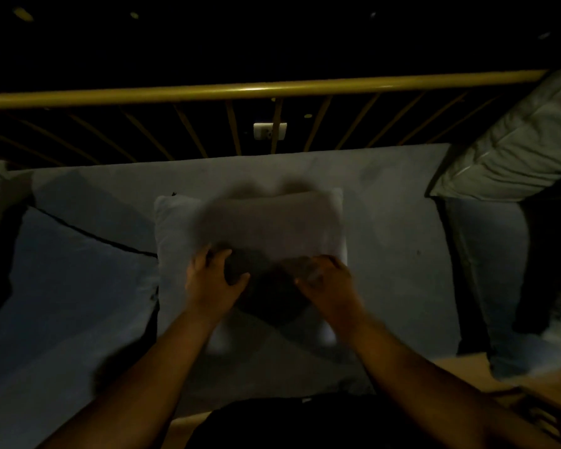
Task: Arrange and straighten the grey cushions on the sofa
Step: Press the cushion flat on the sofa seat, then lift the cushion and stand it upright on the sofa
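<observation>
The scene is dim and blurred. A grey square cushion (pixel 256 222) lies flat in the middle of the sofa seat (pixel 392 228). My left hand (pixel 212 280) and my right hand (pixel 326 283) press on its near half, fingers curled into the fabric around a dark fold between them. Another grey cushion (pixel 65 286) with a black seam lies at the left. A pale quilted cushion (pixel 518 147) leans at the right end of the sofa, above a further grey cushion (pixel 493 270).
A yellow wooden rail (pixel 272 89) with slats runs along the sofa's back. A white wall socket (pixel 269 130) shows through the slats. The wooden front edge of the sofa (pixel 460 364) appears at lower right.
</observation>
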Motion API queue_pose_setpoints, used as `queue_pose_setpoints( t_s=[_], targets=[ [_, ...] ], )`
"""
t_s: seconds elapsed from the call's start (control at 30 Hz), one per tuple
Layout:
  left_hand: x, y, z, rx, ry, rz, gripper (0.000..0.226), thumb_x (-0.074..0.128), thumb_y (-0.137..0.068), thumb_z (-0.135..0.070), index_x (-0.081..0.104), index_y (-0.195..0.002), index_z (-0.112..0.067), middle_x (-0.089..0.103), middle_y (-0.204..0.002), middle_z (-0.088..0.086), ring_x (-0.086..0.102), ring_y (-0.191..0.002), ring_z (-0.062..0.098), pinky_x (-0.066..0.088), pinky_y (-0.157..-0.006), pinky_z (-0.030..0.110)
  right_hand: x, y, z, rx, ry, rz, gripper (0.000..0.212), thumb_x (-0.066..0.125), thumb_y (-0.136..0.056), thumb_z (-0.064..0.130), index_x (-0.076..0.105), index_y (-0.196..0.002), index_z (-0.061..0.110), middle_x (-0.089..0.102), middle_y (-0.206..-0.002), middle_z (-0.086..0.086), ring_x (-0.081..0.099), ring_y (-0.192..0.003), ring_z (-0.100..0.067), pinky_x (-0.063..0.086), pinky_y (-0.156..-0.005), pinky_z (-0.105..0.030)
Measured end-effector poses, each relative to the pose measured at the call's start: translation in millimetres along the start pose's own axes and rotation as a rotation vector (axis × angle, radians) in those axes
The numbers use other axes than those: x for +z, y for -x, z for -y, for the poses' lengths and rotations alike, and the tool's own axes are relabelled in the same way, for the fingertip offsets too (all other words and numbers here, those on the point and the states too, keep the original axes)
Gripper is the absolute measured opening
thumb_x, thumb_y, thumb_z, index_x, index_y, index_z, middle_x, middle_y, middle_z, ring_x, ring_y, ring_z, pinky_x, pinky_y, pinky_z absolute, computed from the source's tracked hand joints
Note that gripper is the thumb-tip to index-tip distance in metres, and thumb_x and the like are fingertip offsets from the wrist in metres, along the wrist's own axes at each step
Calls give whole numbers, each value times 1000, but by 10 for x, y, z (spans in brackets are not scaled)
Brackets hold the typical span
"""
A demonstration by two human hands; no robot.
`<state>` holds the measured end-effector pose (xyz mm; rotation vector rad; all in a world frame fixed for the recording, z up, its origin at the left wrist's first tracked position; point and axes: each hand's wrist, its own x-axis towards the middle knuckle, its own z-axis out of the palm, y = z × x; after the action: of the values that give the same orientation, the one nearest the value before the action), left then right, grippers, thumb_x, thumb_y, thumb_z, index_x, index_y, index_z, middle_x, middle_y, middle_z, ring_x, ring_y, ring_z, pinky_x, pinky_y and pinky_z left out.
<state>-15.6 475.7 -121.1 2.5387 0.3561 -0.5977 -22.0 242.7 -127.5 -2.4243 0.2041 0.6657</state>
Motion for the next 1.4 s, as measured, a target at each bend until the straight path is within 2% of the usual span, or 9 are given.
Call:
queue_pose_setpoints(
  t_s=[0.17,0.37,0.43,0.6,0.73,0.93,1.07,1.3,1.4],
  targets=[
    [-92,144,-814,264,134,-114,41,71,-77,-24,63,-111,-5,54,-126,23,47,-124,37,32,-105,38,-835,111,-182,-15,-13,-146,32,62,-84,35,64,-107,11,65,-109,-14,59,-100,-35,43,-79,-34],
    [-51,288,-2185,457,190,-5,32,64,-83,-27,62,-108,-6,61,-116,16,54,-110,31,29,-92,21,-1962,348,-679,-3,-28,-322,38,58,-83,41,61,-112,16,63,-115,-7,58,-104,-27,38,-78,-25],
    [46,389,-2697,555,182,-3,28,65,-82,-22,64,-103,-3,63,-109,20,58,-104,35,30,-85,18,-2341,478,-889,1,-69,-366,40,57,-82,41,61,-114,16,62,-117,-8,57,-106,-27,41,-85,-30],
    [455,708,-3929,598,251,58,35,66,-82,-24,60,-115,-12,58,-121,10,54,-112,25,35,-91,20,-3371,768,-1637,-105,-55,-698,28,73,-72,13,69,-97,1,68,-99,-20,63,-94,-36,48,-87,-41],
    [840,878,-4850,713,273,47,43,65,-83,-24,54,-122,-12,53,-125,11,48,-118,21,24,-88,5,-4004,884,-2385,-40,-180,-819,36,69,-78,24,65,-109,6,61,-113,-14,55,-104,-24,37,-94,-24],
    [1634,917,-5792,636,366,38,89,73,-75,-34,22,-145,-12,27,-150,16,25,-139,29,24,-114,39,-4571,746,-3323,145,-224,-931,50,67,-81,30,55,-125,9,50,-131,-16,46,-120,-32,35,-104,-45],
    [2057,852,-5967,452,514,70,120,75,-65,-52,-12,-146,-33,17,-156,10,24,-140,24,24,-114,39,-4797,627,-3945,282,-362,-896,69,61,-84,47,35,-142,20,30,-150,-13,28,-137,-30,27,-111,-50],
    [2248,572,-5809,468,603,52,113,73,-69,-46,-9,-146,-35,22,-151,-8,32,-137,15,28,-112,35,-4925,409,-4483,381,-579,-874,86,54,-74,69,25,-145,29,27,-152,-11,29,-137,-32,28,-109,-56],
    [2238,465,-5656,431,633,86,109,71,-70,-42,-5,-147,-34,23,-155,-1,35,-136,18,31,-112,42,-5001,401,-4693,330,-724,-825,86,56,-73,70,28,-144,30,38,-145,-6,38,-132,-29,40,-102,-45]
  ],
)
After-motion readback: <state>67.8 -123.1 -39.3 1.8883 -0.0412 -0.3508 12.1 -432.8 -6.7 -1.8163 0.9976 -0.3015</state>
